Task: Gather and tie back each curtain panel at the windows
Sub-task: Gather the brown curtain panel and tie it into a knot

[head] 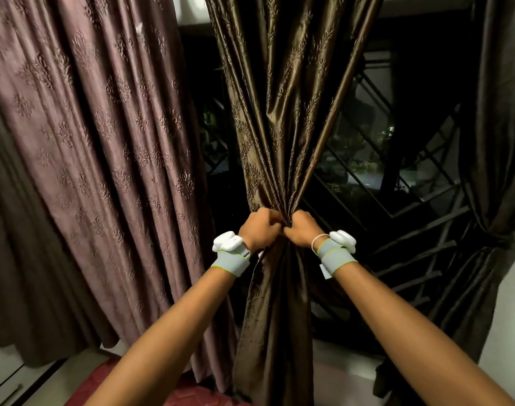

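Note:
A shiny brown curtain panel (282, 112) with a leaf pattern hangs in the middle of the window, bunched into a narrow waist at mid height. My left hand (260, 230) and my right hand (301, 230) meet at that waist, knuckles almost touching, both closed tight on the gathered fabric. Whether a tie runs between my fingers I cannot tell. Below my hands the panel falls in loose folds. A second brown panel (493, 171) at the far right is cinched by a dark tie-back (498, 240). A mauve embossed curtain (103, 142) hangs spread out on the left.
Dark window panes with a diagonal metal grille (397, 183) show between the panels. A red patterned surface (191, 394) lies below near my arms. A white cabinet (4, 379) sits at the lower left, and a pale wall strip (511, 303) at the right edge.

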A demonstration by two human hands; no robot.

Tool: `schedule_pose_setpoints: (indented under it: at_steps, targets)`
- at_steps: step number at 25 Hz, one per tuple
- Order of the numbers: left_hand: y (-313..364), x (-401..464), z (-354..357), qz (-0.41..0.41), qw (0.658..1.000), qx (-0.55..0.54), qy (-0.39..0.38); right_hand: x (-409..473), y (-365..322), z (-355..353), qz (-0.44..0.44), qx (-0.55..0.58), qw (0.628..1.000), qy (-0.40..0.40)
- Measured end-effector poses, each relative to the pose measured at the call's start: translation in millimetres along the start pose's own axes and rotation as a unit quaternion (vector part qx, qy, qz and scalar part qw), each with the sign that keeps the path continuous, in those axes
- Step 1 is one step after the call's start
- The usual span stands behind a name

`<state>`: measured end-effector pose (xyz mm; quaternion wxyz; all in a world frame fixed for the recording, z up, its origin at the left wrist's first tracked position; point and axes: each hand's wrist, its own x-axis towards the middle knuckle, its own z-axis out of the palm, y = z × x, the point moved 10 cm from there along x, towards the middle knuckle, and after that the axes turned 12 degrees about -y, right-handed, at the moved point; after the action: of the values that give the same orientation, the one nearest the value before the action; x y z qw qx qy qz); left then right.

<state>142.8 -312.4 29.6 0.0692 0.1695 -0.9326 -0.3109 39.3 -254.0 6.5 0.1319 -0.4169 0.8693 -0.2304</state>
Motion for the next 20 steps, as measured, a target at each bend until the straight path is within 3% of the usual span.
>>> schedule_pose_setpoints:
  at_steps: [4,5,8,9,12,17,20]
  targets:
    - [-19,-23,-42,-0.054,0.974,-0.106,0.191,-1,15,-1,0.018,0.067,0.998,0.012]
    - [-23,-23,-46,-0.051,0.967,-0.142,0.206,-1,15,0,0.011,0.084,0.996,0.004]
    - [-21,-6,-26,-0.026,0.934,-0.344,0.093,0,13,7,-0.017,0.131,0.991,-0.027]
    - [-7,-3,-17,-0.008,0.932,-0.361,0.038,0,11,10,-0.028,0.143,0.989,-0.035]
    - [27,6,2,0.056,0.948,-0.311,-0.04,-6,-5,12,-0.087,0.149,0.983,-0.065]
    - [16,29,5,0.019,0.965,-0.253,0.062,-12,-5,9,-0.097,0.196,0.973,-0.067]
    - [22,30,6,0.0,0.981,-0.182,0.073,-9,-2,6,-0.069,0.206,0.975,-0.036]
